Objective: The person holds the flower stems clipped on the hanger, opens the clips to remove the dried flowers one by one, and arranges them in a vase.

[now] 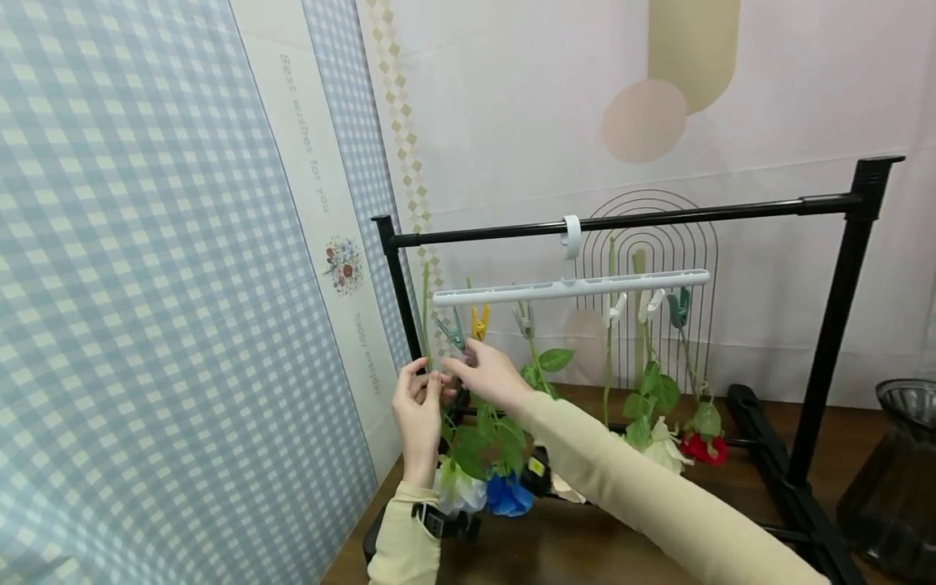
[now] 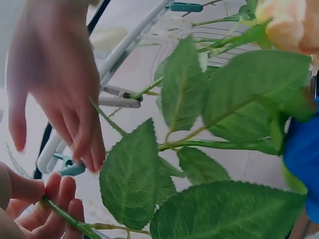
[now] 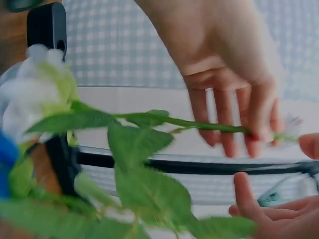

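Note:
In the head view my left hand (image 1: 418, 418) pinches the green stem (image 1: 426, 313) of a white artificial flower (image 1: 459, 487) that hangs head down; the stem's cut end points up beside the hanger's left end. The right wrist view shows that stem (image 3: 184, 122) between thumb and fingers, with leaves below. My right hand (image 1: 491, 375) is just right of the left one, fingers extended and holding nothing, close to a teal clothespin (image 1: 452, 330) under the white hanger (image 1: 504, 292). A blue flower (image 1: 508, 494) hangs alongside.
A black rack's top bar (image 1: 483, 233) carries the hanger. Further clothespins, yellow (image 1: 479, 322), grey, white and dark teal (image 1: 679, 307), hold stems, among them a red flower's (image 1: 704, 448). A dark glass vase (image 1: 895, 479) stands at right, a checked cloth (image 1: 183, 284) at left.

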The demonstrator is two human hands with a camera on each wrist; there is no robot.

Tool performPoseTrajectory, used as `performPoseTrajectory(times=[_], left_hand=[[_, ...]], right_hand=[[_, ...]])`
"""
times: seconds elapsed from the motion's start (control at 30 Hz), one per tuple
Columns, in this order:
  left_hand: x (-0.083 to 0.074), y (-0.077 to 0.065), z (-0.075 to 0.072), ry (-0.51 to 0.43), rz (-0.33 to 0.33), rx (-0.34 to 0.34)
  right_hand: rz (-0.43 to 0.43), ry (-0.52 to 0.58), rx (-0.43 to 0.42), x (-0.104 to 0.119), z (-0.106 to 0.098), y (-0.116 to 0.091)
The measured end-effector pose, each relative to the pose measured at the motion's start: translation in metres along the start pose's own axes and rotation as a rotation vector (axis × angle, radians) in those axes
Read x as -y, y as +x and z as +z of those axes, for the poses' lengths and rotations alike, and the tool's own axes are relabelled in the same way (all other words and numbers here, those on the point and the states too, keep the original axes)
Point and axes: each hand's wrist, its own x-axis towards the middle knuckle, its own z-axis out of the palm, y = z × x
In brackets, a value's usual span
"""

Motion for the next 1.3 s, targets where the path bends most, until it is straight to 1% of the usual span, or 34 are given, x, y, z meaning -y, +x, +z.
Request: performPoseTrajectory(times=[0.03, 0.1, 0.2, 0.27, 0.33, 0.43, 0.5, 0.57, 0.77, 0.87, 0.97, 1.07, 1.13, 1.23, 1.3], left_hand=[[-0.003, -0.003, 0.0, 0.017, 0.016, 0.018], [-0.008, -0.01, 0.0, 0.064, 0.056, 0.059], [-0.018, -0.021, 0.001, 0.151, 0.14, 0.116], [-0.026, -0.028, 0.004, 0.203, 0.203, 0.147], [-0.033, -0.034, 0.008, 0.242, 0.267, 0.174], [-0.042, -0.04, 0.017, 0.303, 0.357, 0.216], [-0.046, -0.045, 0.024, 0.35, 0.411, 0.247], [-0.049, -0.049, 0.03, 0.405, 0.462, 0.271], [-0.052, -0.065, 0.05, 0.53, 0.556, 0.334], [-0.052, -0.074, 0.059, 0.591, 0.603, 0.351], [-0.053, -0.083, 0.068, 0.647, 0.658, 0.36], [-0.055, -0.09, 0.078, 0.649, 0.688, 0.394], [-0.055, -0.093, 0.082, 0.631, 0.69, 0.425], [-0.056, -0.098, 0.088, 0.609, 0.679, 0.46], [-0.057, -0.101, 0.091, 0.598, 0.684, 0.475]], right_hand=[[-0.047, -0.049, -0.01, -0.001, -0.005, -0.012], [-0.168, -0.178, -0.049, -0.002, -0.014, -0.039], [-0.405, -0.412, -0.161, -0.006, -0.026, -0.076], [-0.542, -0.535, -0.239, -0.009, -0.034, -0.097], [-0.648, -0.599, -0.29, -0.012, -0.041, -0.111], [-0.735, -0.631, -0.339, -0.016, -0.051, -0.124], [-0.76, -0.644, -0.372, -0.019, -0.058, -0.129], [-0.764, -0.667, -0.408, -0.024, -0.064, -0.132], [-0.772, -0.769, -0.531, -0.042, -0.077, -0.131], [-0.758, -0.825, -0.565, -0.052, -0.081, -0.129], [-0.726, -0.889, -0.598, -0.063, -0.083, -0.131], [-0.692, -0.967, -0.642, -0.07, -0.087, -0.142], [-0.686, -1.013, -0.656, -0.073, -0.09, -0.149], [-0.699, -1.064, -0.646, -0.076, -0.093, -0.16], [-0.707, -1.087, -0.633, -0.078, -0.093, -0.165]])
